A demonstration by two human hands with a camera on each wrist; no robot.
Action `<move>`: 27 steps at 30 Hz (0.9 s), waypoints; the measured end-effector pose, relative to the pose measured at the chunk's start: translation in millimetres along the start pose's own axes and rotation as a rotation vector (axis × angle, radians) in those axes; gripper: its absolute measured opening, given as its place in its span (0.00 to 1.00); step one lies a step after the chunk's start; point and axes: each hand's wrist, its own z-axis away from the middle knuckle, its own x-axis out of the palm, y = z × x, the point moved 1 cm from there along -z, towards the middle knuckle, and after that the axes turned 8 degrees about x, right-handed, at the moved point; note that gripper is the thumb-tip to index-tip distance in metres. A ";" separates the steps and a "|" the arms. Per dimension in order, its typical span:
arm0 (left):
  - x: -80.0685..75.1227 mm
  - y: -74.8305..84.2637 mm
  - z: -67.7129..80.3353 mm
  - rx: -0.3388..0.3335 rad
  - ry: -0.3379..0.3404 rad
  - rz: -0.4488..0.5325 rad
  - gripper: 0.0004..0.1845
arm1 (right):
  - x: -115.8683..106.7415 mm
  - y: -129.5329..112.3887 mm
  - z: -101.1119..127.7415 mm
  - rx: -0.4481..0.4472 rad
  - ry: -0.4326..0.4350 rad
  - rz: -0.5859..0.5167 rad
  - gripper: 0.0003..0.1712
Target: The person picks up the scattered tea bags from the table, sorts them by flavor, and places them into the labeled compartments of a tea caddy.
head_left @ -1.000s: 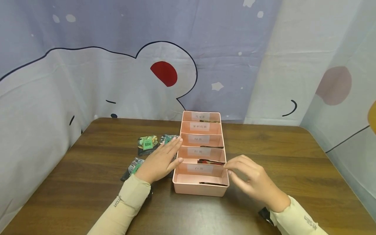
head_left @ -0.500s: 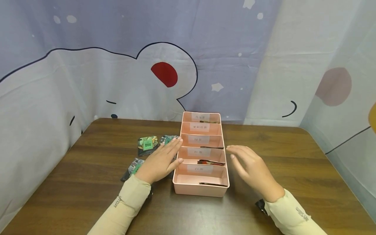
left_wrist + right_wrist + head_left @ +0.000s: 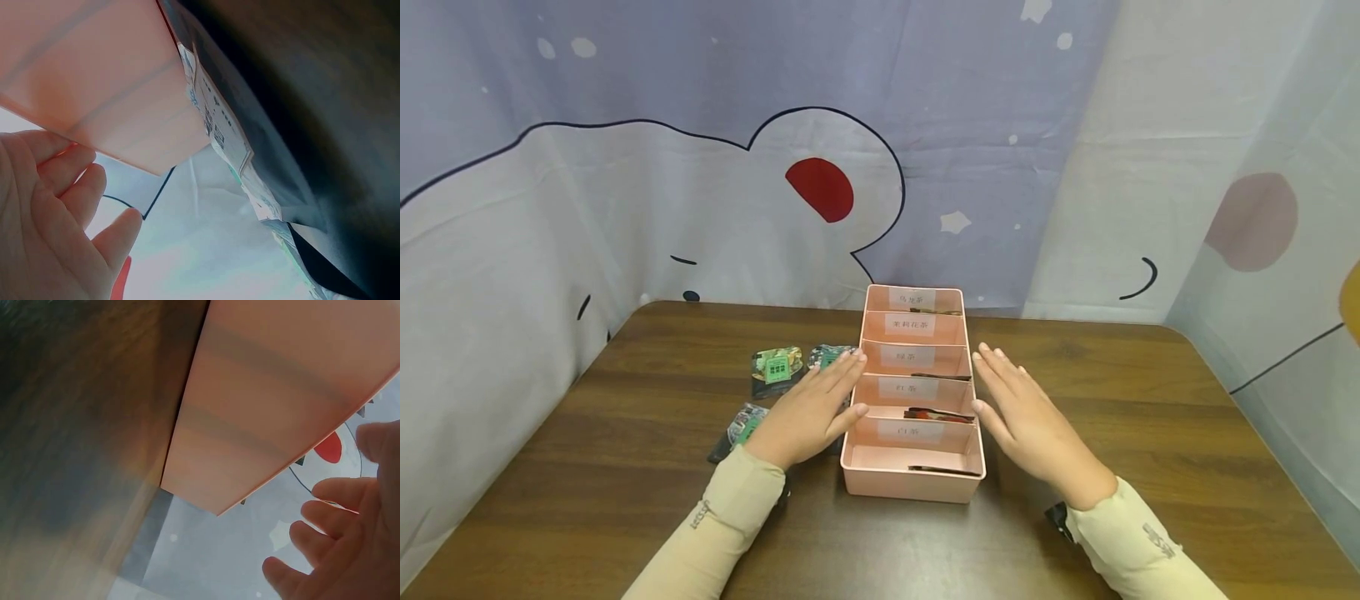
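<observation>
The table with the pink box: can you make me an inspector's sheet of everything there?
Surface: brown wooden table.
Job's things: pink box, five labelled sections, packet edges showing in four; green-labelled packets lie left of it.
Clutter: black thing by the right sleeve, mostly hidden; can't tell what.
Hands: left hand at the box's left rim, touching unclear; right hand by its right side, fingers straight.
Cables: nothing seen.
Surroundings: cartoon-printed curtain.

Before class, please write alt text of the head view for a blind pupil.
A person's left hand and right hand flank a pink box with five labelled compartments, slim packets showing in some. Printed packets lie left of it on a wooden table, before a cartoon-patterned curtain.
</observation>
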 end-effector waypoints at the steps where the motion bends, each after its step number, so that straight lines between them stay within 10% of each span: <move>1: 0.1 -0.1 -0.1 0.002 0.002 -0.001 0.38 | 0.6 0.4 0.0 0.011 -0.018 0.004 0.36; 27: -0.6 -0.2 0.7 0.015 0.014 -0.022 0.38 | 10.5 6.6 -1.2 0.036 -0.122 0.104 0.34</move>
